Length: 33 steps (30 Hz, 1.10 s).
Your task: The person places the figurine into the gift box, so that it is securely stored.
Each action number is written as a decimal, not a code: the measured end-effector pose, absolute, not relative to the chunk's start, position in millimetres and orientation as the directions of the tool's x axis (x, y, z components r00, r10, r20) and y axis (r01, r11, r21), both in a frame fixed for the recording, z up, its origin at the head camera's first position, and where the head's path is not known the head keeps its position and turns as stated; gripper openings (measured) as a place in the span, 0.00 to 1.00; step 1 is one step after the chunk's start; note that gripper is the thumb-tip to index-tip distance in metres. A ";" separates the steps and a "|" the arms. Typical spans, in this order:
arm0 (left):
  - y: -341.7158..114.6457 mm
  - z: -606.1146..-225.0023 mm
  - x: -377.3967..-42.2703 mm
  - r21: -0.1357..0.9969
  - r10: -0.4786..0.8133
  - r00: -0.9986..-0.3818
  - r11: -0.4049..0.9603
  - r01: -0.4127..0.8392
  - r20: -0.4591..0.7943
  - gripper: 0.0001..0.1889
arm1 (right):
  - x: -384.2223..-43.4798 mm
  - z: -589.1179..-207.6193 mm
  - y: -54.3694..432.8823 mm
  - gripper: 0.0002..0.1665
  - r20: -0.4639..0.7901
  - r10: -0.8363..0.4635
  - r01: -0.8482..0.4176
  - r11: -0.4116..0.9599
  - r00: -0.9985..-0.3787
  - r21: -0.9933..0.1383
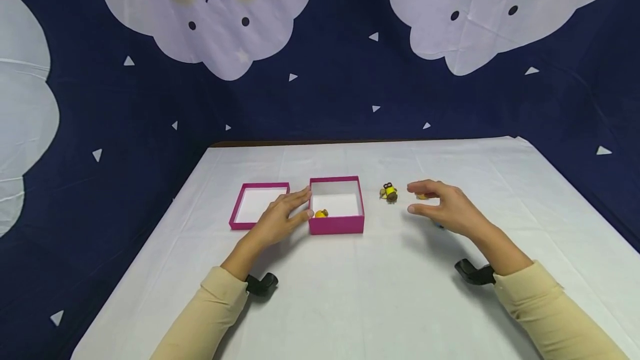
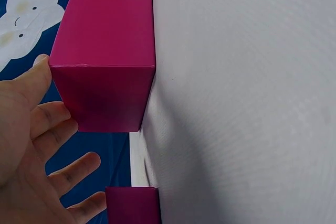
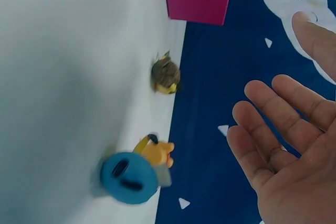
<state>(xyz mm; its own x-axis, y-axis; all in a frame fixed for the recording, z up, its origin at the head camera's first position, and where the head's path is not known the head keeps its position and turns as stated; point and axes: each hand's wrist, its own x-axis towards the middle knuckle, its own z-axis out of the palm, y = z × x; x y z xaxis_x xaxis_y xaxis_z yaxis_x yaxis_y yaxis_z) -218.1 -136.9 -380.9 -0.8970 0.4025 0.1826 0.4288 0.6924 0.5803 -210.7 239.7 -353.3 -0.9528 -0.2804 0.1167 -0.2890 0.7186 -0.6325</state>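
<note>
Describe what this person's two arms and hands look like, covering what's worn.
The left sleeve and right sleeve are plain beige, ending in cuffs. A curved black fitting juts out by each cuff, left and right. The left hand and right hand are bare; no gloves show.

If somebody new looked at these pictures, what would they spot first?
Probably the big white clouds with faces on the dark blue backdrop, behind the table. Next might come the bright pink box in the middle of the table, with a little yellow toy inside and the left hand touching its left side. A goggled toy sits on the table between the box and the right hand.
</note>
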 end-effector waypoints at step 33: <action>-137.8 -383.0 -220.2 0.587 0.396 -0.901 0.693 0.419 0.175 0.29 | -208.6 -378.8 296.3 0.37 0.017 -0.270 -0.231 0.787 -0.963 -0.572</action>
<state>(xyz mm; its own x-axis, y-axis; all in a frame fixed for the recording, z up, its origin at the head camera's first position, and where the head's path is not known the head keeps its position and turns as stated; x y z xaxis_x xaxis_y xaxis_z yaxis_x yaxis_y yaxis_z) -220.2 -137.8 -383.0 -0.9014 0.3961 0.1750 0.4186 0.6934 0.5865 -208.6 296.3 -378.8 -0.9628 -0.2696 0.0171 -0.2306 0.7871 -0.5721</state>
